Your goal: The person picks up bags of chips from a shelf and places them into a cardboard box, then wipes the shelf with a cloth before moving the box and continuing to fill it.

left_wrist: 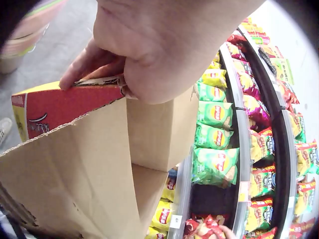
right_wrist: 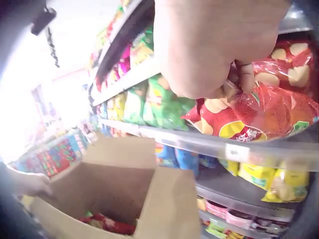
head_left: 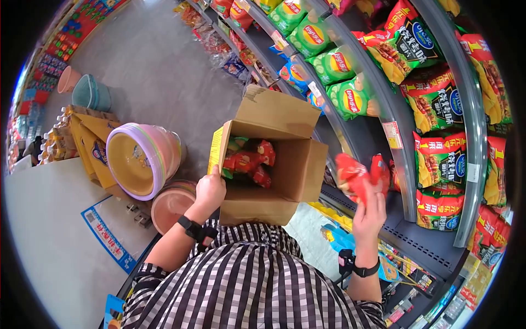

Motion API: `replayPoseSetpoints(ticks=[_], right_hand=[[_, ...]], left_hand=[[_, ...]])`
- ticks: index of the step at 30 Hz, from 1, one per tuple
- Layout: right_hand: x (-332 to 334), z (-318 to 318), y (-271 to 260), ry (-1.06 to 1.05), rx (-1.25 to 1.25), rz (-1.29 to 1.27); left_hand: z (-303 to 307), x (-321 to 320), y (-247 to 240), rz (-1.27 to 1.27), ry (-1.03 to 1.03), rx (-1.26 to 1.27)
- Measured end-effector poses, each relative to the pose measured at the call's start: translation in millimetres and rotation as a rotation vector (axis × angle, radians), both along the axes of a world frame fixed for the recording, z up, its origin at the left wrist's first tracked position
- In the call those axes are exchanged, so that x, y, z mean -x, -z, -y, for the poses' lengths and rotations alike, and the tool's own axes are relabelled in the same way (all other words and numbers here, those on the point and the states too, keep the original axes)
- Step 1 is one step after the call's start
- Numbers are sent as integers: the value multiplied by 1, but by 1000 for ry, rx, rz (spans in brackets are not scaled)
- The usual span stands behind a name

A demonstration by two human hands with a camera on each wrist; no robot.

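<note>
My left hand (head_left: 211, 192) grips the side edge of an opened cardboard box (head_left: 301, 170), thumb and fingers over its rim in the left wrist view. Several red bags (head_left: 246, 162) and a bit of green packaging lie inside the box, whose flaps stand spread. At the shelf on the right, my right hand (head_left: 370, 216) pinches a red bag of potato chips (right_wrist: 259, 112) by its upper edge. Chip pictures and a yellow round logo show on its front. Another red chip bag (right_wrist: 294, 64) sits right behind it.
Curved shelves hold green Lay's bags (head_left: 353, 98) and red-and-black chip bags (head_left: 438, 159), with a raised clear edge strip (head_left: 402, 181) along the front. Left of the box stand stacked plastic basins (head_left: 170, 153) and a white counter (head_left: 55, 219). Grey floor (head_left: 164, 66) stretches ahead.
</note>
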State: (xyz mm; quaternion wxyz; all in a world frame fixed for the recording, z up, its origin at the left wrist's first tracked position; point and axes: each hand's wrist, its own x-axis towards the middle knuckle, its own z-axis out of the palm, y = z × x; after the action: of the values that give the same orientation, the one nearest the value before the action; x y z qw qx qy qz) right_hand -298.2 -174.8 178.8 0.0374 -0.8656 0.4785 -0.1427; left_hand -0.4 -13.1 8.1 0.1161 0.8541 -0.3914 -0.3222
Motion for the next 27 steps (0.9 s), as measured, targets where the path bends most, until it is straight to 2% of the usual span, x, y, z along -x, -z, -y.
replayPoseSetpoints(ticks=[2, 4, 6, 7, 9, 10, 12, 14, 17, 19, 20, 22, 23, 24, 26, 27], right_hand=[[-21, -8, -5, -242, -30, 87], [-39, -11, 23, -423, -110, 163], [-65, -20, 41, -503, -307, 2], [-72, -23, 56, -506, -308, 5], [-85, -30, 84, -658, -428, 1], [-95, -32, 92, -659, -432, 4], [-126, -26, 104, -581, -628, 179], [-150, -11, 137, -575, -581, 128], [-189, 5, 183, -521, -671, 147], [-212, 7, 222, -534, -859, 80], [-226, 9, 235, -612, -817, -121], [-234, 1, 276, -631, -930, 66], [-235, -3, 251, -374, -1332, 0], [-233, -10, 254, -371, -1338, 2], [-226, -19, 257, -499, -1015, -213], [-221, -27, 278, -606, -923, -229]], left_hand=[[-2, -1, -1, 5, 7, 18], [-5, -1, 1, 54, 23, 66], [-9, -2, -5, 49, 23, 96], [-10, -3, -9, 43, 21, 123], [-12, -4, -15, 49, 21, 116], [-13, -3, -18, 49, 26, 113], [-11, -1, -30, 29, 17, 77], [-10, 2, -40, 7, 12, 46], [-13, 6, -50, 30, 50, 47], [-17, 9, -55, 57, 104, 86], [-19, 11, -59, 60, 108, 76], [-20, 13, -67, 67, 162, 187], [-20, 13, -70, 61, 179, 186], [-20, 14, -73, 58, 181, 181], [-17, 16, -78, -33, 144, 132], [-17, 17, -79, -51, 145, 170]])
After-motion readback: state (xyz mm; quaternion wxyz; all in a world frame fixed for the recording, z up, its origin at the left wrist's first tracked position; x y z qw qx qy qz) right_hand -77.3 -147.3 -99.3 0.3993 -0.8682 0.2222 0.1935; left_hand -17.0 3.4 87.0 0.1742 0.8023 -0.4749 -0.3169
